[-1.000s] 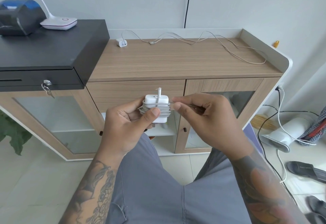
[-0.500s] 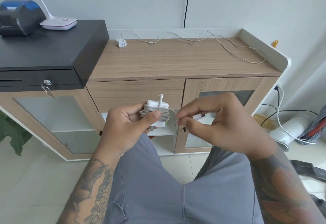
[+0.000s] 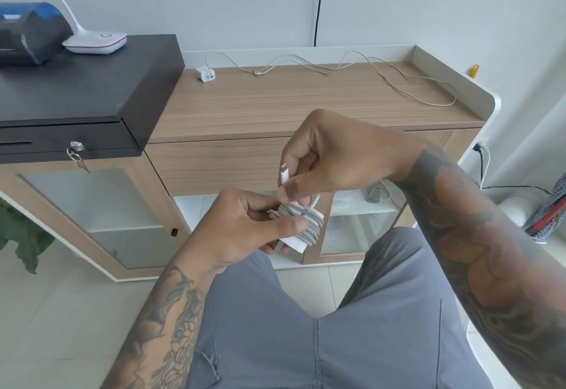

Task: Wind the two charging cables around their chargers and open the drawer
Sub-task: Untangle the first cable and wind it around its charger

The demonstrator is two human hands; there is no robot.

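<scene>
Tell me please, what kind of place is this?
Probably a small shop counter or office: a black cash drawer with keys in its lock, a small printer, and a wooden cabinet with glass doors.

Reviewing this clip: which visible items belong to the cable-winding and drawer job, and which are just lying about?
Job items:
- white square charger wound with grey cable, gripped by left hand
- right hand pinching white cable end
- small white charger with loose cable
- wooden drawer front

Lying about:
- black cash box
- white lamp base
</scene>
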